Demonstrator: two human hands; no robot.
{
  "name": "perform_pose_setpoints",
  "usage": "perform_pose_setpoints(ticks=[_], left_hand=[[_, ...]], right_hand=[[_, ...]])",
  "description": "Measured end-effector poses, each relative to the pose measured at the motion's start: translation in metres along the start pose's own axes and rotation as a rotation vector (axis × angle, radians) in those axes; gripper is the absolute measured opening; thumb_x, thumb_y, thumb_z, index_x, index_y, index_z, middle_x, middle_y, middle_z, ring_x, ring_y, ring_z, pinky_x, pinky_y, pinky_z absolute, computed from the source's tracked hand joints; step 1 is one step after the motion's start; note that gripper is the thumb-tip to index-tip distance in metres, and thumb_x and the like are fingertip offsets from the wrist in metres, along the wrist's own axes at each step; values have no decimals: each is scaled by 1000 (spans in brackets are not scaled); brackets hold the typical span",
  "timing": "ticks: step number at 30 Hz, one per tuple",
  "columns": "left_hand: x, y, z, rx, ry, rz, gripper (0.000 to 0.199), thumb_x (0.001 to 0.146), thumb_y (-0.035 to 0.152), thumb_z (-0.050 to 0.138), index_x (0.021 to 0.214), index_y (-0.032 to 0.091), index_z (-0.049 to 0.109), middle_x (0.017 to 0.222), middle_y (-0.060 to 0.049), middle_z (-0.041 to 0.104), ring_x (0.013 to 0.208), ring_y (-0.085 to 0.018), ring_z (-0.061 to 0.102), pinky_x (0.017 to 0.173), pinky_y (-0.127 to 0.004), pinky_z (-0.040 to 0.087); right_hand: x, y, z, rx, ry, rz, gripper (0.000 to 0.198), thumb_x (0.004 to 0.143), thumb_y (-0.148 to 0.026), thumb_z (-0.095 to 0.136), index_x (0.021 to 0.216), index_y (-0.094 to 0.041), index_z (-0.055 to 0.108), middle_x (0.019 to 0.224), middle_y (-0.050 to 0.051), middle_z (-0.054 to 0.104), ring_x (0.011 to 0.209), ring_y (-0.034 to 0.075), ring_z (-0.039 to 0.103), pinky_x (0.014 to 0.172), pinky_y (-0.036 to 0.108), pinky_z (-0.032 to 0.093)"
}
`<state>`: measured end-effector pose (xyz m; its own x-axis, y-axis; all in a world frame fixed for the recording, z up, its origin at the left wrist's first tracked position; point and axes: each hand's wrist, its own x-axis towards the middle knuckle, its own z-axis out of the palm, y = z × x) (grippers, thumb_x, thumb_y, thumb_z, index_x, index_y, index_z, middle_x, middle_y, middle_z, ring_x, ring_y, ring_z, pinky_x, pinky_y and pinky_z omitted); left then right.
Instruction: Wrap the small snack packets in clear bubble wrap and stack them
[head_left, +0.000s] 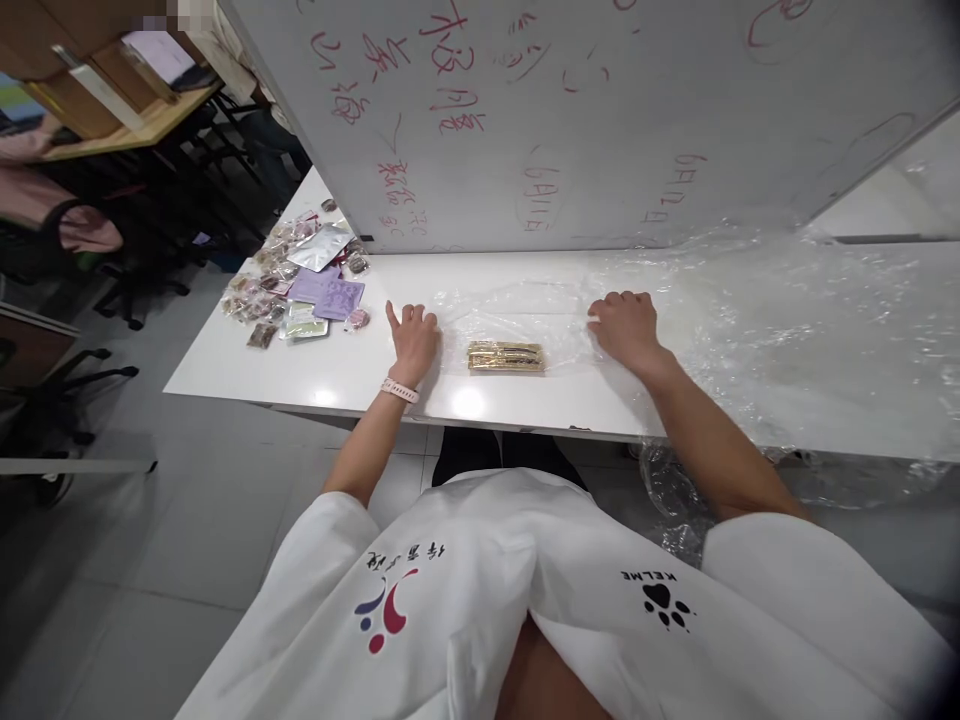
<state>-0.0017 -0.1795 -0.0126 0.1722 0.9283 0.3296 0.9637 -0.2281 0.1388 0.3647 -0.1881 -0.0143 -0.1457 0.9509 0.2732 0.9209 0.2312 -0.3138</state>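
A sheet of clear plastic wrap (517, 300) lies spread across the white table in front of me. On it rests a small stack of shiny gold packets (506, 357), midway between my hands and touched by neither. My left hand (414, 342), with a pale pink wristband, lies on the table at the wrap's left edge, its fingers spread. To the right of the gold packets, my right hand (626, 325) presses on the wrap with curled fingers that seem to grip it; the exact hold is partly hidden.
More clear plastic (810, 340) covers the table's right side and hangs over the front edge. At the left is a pile of small packets, including purple sachets (339, 298) and a silver pouch (321, 246). A whiteboard (562, 130) stands behind. Another person (255, 90) is at far left.
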Motion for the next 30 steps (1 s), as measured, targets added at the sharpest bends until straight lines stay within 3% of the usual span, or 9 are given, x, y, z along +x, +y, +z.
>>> perform_pose_setpoints(ticks=[4,9,12,16,19,22,24,26,30], left_hand=[[-25,28,7,-122,111,59,30,92,16,50,120,23,59,142,-12,56,140,-30,41,117,-63,25],[-49,50,13,-338,-330,543,50,93,34,60,139,24,47,151,-13,49,145,-27,39,118,-53,33],[-35,45,21,-349,-350,424,52,93,35,60,141,22,45,149,-15,50,141,-29,44,113,-52,38],[-16,34,14,-292,-378,262,32,98,28,47,127,20,57,123,-13,68,112,-25,63,90,-39,50],[-17,32,1,-319,-441,179,27,100,37,45,111,20,62,95,-8,72,84,-22,67,69,-31,46],[-22,35,-7,-433,-565,81,26,97,45,50,101,21,62,78,-3,69,71,-20,64,60,-28,40],[-25,41,-8,-397,-598,0,27,95,46,55,106,22,60,76,-2,68,71,-21,63,60,-28,40],[-28,50,-8,-249,-495,-38,30,93,43,59,113,20,58,85,-6,70,81,-24,65,65,-31,43],[-43,65,-8,-131,-260,245,28,91,27,62,117,19,55,126,-14,64,115,-29,58,91,-41,46]], right_hand=[[-20,-33,11,64,124,-106,33,101,-33,42,116,-21,68,122,15,64,121,35,51,104,57,34],[-43,-59,37,274,-246,-436,51,96,-50,52,143,-29,53,145,9,55,129,31,51,102,50,44],[-37,-55,53,269,-275,-400,55,97,-46,52,149,-32,45,152,7,49,134,32,48,105,51,42],[-27,-48,54,252,-206,-280,39,99,-29,41,134,-26,59,129,9,67,117,30,60,96,48,45],[-30,-48,45,284,-257,-178,34,101,-38,40,116,-24,67,102,8,74,93,28,67,84,42,48],[-37,-49,37,375,-391,-55,37,98,-50,46,120,-26,64,93,4,75,78,24,67,69,35,48],[-40,-53,33,332,-391,32,42,95,-52,52,127,-26,61,93,5,75,77,25,67,67,34,47],[-42,-61,30,184,-246,51,45,93,-51,57,129,-23,61,97,10,74,84,30,67,73,40,47],[-52,-78,26,66,-34,-241,36,98,-42,52,125,-22,64,123,14,67,110,34,60,93,49,43]])
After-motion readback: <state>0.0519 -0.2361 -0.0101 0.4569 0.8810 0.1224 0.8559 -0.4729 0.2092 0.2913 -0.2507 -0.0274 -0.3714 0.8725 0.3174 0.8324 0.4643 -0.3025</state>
